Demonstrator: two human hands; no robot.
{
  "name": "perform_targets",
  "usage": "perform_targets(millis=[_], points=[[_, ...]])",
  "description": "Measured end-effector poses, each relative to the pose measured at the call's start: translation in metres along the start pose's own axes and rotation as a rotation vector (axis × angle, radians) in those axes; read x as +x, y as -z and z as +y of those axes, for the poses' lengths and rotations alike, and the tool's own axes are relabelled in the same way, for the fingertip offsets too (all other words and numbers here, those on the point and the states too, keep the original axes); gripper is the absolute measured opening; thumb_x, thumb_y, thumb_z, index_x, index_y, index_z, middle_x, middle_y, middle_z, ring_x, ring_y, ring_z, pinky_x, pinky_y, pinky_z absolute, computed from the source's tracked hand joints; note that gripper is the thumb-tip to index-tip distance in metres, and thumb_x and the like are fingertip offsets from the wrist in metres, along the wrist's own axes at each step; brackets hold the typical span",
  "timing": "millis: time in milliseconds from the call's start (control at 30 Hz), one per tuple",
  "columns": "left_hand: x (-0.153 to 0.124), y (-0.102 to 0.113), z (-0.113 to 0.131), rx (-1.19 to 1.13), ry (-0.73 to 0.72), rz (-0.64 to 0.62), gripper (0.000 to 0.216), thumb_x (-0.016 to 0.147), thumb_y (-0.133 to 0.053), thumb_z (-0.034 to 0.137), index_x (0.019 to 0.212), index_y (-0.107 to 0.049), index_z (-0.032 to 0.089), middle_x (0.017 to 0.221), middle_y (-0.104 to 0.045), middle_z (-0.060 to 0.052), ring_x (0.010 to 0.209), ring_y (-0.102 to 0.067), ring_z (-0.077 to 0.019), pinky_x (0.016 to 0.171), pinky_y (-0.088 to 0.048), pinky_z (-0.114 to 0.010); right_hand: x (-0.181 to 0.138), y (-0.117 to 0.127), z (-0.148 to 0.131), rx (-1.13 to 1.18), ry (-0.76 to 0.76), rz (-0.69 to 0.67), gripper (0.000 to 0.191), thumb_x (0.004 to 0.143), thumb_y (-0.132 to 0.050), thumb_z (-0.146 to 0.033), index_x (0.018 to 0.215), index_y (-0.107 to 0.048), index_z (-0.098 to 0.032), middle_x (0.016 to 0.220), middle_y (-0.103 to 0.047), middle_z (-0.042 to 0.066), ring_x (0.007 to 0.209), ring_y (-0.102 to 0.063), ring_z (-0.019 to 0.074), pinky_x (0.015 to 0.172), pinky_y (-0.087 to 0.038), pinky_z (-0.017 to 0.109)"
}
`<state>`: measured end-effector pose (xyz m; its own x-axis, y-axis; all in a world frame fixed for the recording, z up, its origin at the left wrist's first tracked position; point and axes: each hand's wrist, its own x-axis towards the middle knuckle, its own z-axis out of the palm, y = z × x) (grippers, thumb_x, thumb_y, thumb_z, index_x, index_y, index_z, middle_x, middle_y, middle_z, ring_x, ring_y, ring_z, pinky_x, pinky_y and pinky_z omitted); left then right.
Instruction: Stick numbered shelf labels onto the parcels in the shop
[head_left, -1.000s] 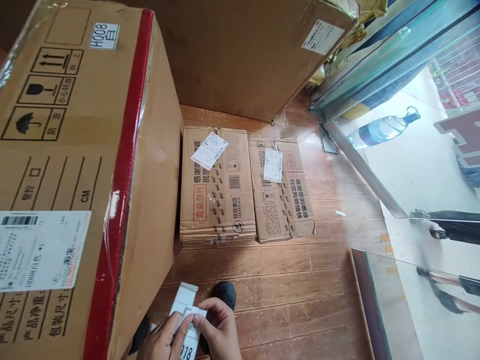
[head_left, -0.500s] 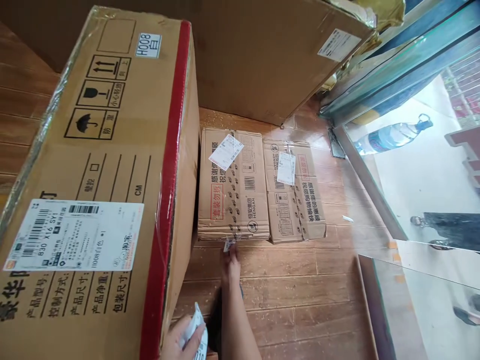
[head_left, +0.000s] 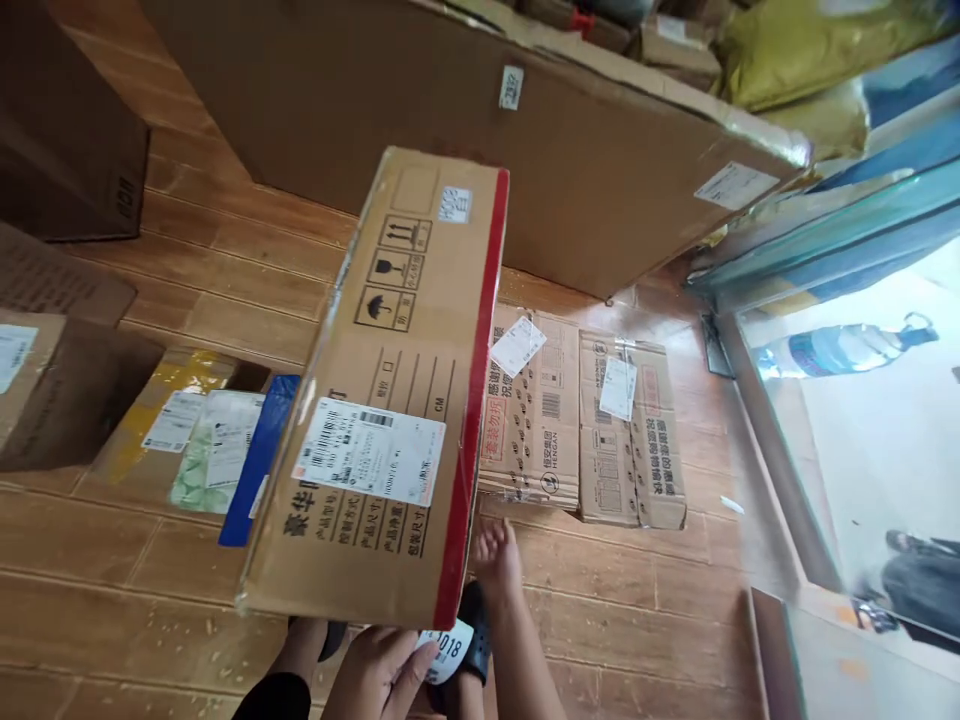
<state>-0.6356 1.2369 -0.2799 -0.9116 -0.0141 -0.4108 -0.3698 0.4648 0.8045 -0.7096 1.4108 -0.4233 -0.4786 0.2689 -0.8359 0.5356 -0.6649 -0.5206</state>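
Note:
My left hand (head_left: pixel 379 672) pinches a curled strip of white printed labels (head_left: pixel 448 648), with the digits 1018 readable on it. The hand is at the near end of a long cardboard box (head_left: pixel 375 390), which has a red edge and a large shipping label. My right hand (head_left: pixel 496 560) hangs just in front of a smaller carton (head_left: pixel 559 450), its fingers loosely bent and apart, with nothing visible in them. A second carton (head_left: pixel 637 470) of the same kind stands against the first one's right side.
A very large brown box (head_left: pixel 570 180) stands across the back. Left lie a yellow-taped box (head_left: pixel 150 385), a blue parcel (head_left: pixel 255 470) and more cartons. Glass panels (head_left: pixel 780 420) run along the right, with a water bottle (head_left: pixel 840 350) behind them. My feet are below.
My view has pulled back, so the long box looks smaller and further right. My right hand has come away from the front of the smaller carton, where it held a small label.

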Motion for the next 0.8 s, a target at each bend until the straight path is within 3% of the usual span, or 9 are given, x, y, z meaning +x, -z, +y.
perform_targets(millis=[33, 100, 167, 267, 333, 433, 533, 700, 800], points=[[-0.002, 0.004, 0.005, 0.014, -0.070, 0.043, 0.044, 0.096, -0.036, 0.046, 0.077, -0.068, 0.023, 0.069, -0.069, -0.003, 0.067, -0.066, -0.0155, 0.063, -0.049, -0.020, -0.032, 0.002, -0.006, -0.056, -0.011, -0.004, 0.037, 0.061, -0.075, -0.055, 0.062, -0.059, -0.021, 0.056, -0.059, 0.000, 0.052, -0.056, 0.0128, 0.045, -0.042, 0.022], [-0.007, 0.013, 0.015, 0.037, -0.157, 0.099, 0.036, 0.097, -0.038, 0.038, 0.081, -0.065, 0.022, 0.069, -0.068, -0.003, 0.066, -0.066, -0.0134, 0.060, -0.048, -0.018, -0.098, 0.005, -0.020, -0.329, 0.075, -0.147, 0.040, 0.071, -0.067, -0.060, 0.075, -0.067, -0.020, 0.060, -0.060, 0.001, 0.045, -0.046, 0.0101, 0.042, -0.038, 0.022], [-0.015, 0.021, 0.028, 0.036, -0.210, 0.127, 0.030, 0.097, -0.039, 0.033, 0.085, -0.064, 0.022, 0.070, -0.068, -0.002, 0.064, -0.066, -0.0122, 0.060, -0.048, -0.016, -0.153, 0.004, -0.035, -0.555, 0.237, -0.372, 0.041, 0.072, -0.071, -0.052, 0.099, -0.069, -0.021, 0.085, -0.068, 0.006, 0.061, -0.055, 0.0135, 0.055, -0.045, 0.025], [-0.026, 0.036, 0.048, -0.002, -0.211, 0.203, 0.033, 0.096, -0.042, 0.033, 0.073, -0.063, 0.021, 0.064, -0.065, -0.001, 0.059, -0.063, -0.0113, 0.059, -0.048, -0.016, -0.201, -0.015, -0.058, -0.761, 0.191, -0.622, 0.031, 0.078, -0.069, -0.043, 0.098, -0.067, -0.020, 0.085, -0.067, 0.007, 0.067, -0.058, 0.0156, 0.061, -0.048, 0.026], [-0.030, 0.048, 0.061, -0.085, -0.103, 0.250, 0.036, 0.095, -0.045, 0.036, 0.068, -0.064, 0.021, 0.062, -0.064, -0.002, 0.057, -0.062, -0.0118, 0.057, -0.049, -0.016, -0.215, -0.038, -0.068, -0.823, 0.144, -0.644, 0.028, 0.080, -0.066, -0.044, 0.093, -0.065, -0.019, 0.073, -0.064, 0.004, 0.060, -0.055, 0.0139, 0.057, -0.046, 0.025], [-0.031, 0.069, 0.076, -0.276, 0.175, 0.262, 0.036, 0.086, -0.054, 0.052, 0.077, -0.069, 0.021, 0.072, -0.070, -0.006, 0.064, -0.065, -0.0161, 0.058, -0.053, -0.019, -0.227, -0.077, -0.075, -0.880, 0.279, -0.531, 0.033, 0.076, -0.067, -0.048, 0.086, -0.064, -0.017, 0.061, -0.058, 0.001, 0.051, -0.046, 0.0106, 0.048, -0.040, 0.022], [-0.029, 0.090, 0.085, -0.484, 0.408, 0.238, 0.050, 0.072, -0.059, 0.069, 0.076, -0.066, 0.020, 0.070, -0.069, -0.006, 0.064, -0.064, -0.0187, 0.057, -0.054, -0.023, -0.241, -0.109, -0.077, -0.938, 0.393, -0.517, 0.031, 0.077, -0.064, -0.048, 0.080, -0.065, -0.017, 0.061, -0.056, 0.000, 0.053, -0.046, 0.0112, 0.049, -0.038, 0.022], [-0.025, 0.110, 0.093, -0.547, 0.507, 0.293, 0.053, 0.067, -0.060, 0.072, 0.063, -0.056, 0.020, 0.050, -0.053, 0.003, 0.050, -0.049, -0.0126, 0.048, -0.043, -0.020, -0.257, -0.131, -0.075, -0.983, 0.543, -0.527, 0.026, 0.083, -0.059, -0.043, 0.078, -0.067, -0.019, 0.069, -0.054, 0.001, 0.058, -0.047, 0.0118, 0.053, -0.038, 0.023], [-0.022, 0.117, 0.096, -0.712, 0.535, 0.296, 0.054, 0.061, -0.066, 0.072, 0.075, -0.060, 0.019, 0.060, -0.061, 0.001, 0.062, -0.058, -0.0158, 0.057, -0.049, -0.021, -0.259, -0.132, -0.071, -0.962, 0.531, -0.523, 0.028, 0.084, -0.058, -0.044, 0.079, -0.067, -0.019, 0.071, -0.055, 0.002, 0.063, -0.051, 0.0129, 0.057, -0.041, 0.024]])
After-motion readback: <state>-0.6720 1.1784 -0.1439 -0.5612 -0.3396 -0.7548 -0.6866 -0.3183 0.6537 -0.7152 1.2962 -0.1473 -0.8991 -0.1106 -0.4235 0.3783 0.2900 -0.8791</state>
